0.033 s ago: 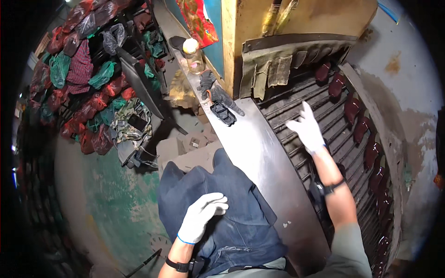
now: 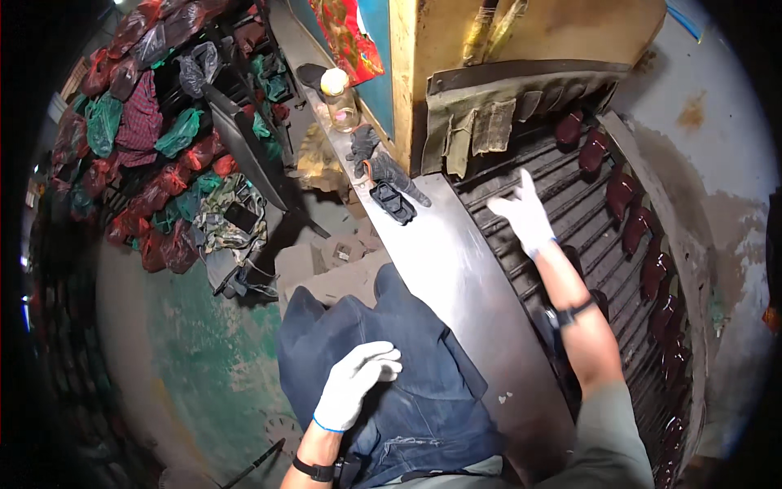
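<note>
Over the slatted conveyor (image 2: pixel 493 196), right hand (image 2: pixel 525 218), white-gloved: open, thumb and a finger spread apart, nothing visible in the grasp. Contact with the slats: cannot tell. Glossy dark-red shoe-shaped pieces (image 2: pixel 593 152) lie in a row along the conveyor's far right side, apart from this hand. Dark objects beneath the right forearm, partly hidden; kind unclear.

Left hand (image 2: pixel 357 387), also white-gloved: above the lap, near the dark blue trousers (image 2: pixel 407 359), fingers together and loosely bent, no object seen in it.

Between lap and conveyor, a bare metal ledge (image 2: pixel 468 285). On its upper end: black plastic object (image 2: pixel 393 202) touching a dark grey glove (image 2: pixel 397 178); behind these, a clear jar (image 2: pixel 344 114) with a pale lid. Worn fabric flaps (image 2: pixel 493 130) hang at the mouth of a yellowed housing (image 2: pixel 546 33), across the conveyor.
</note>
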Demonstrator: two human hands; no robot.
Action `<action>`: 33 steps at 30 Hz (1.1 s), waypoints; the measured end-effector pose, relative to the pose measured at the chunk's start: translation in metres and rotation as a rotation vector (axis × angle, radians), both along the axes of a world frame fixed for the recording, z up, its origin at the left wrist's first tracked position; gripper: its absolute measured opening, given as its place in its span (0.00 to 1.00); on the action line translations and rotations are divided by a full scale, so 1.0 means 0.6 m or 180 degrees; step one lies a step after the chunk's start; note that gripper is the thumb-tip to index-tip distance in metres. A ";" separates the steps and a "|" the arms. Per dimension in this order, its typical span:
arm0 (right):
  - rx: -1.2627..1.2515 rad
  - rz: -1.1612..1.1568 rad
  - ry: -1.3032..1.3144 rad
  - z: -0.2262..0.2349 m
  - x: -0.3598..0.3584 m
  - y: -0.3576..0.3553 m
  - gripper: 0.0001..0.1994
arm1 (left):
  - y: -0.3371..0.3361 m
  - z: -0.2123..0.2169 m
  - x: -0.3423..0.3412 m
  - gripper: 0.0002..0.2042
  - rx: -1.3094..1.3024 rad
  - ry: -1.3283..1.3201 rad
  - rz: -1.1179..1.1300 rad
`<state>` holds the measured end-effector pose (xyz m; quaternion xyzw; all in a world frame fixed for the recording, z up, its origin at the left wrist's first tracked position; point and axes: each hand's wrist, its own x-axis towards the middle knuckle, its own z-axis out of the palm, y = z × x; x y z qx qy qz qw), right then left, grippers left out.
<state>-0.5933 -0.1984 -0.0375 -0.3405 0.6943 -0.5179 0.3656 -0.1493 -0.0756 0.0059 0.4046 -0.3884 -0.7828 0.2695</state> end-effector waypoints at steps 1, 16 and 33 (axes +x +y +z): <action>-0.0179 -0.0140 0.0031 -0.074 -0.041 -0.074 0.64 | -0.010 0.005 -0.012 0.24 0.0029 -0.0049 -0.0055; -0.0442 -0.1082 -0.0983 -0.165 -0.060 -0.225 0.13 | -0.064 0.049 0.026 0.20 -0.0123 -0.0465 -0.0068; -0.0607 0.0784 0.1774 0.126 0.265 0.496 0.58 | 0.012 0.133 -0.089 0.10 -0.1613 -0.1198 0.0262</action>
